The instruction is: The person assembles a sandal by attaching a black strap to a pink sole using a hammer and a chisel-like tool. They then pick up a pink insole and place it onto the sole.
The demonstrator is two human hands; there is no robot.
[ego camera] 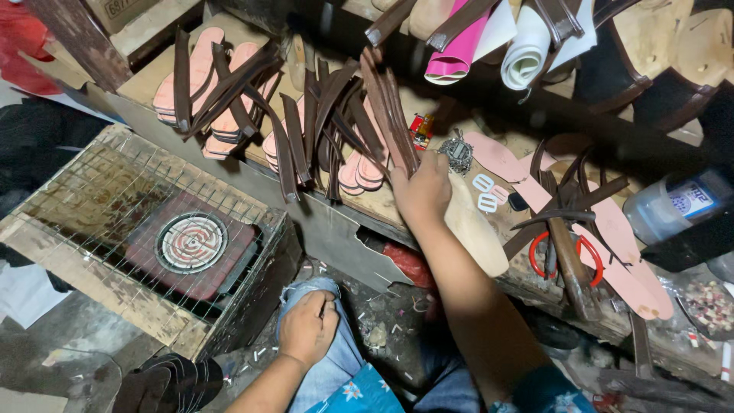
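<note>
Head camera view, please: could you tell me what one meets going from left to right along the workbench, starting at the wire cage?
Wire cage with a coil heater → stacked pink insoles under brown straps → right hand on a bundle of brown straps → white buckles → red-handled scissors → clear plastic bottle.

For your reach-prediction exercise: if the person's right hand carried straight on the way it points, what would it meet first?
The right hand points up toward the bench's back; it would likely first meet the dark brown straps fanned just above it, though depth is uncertain.
</note>
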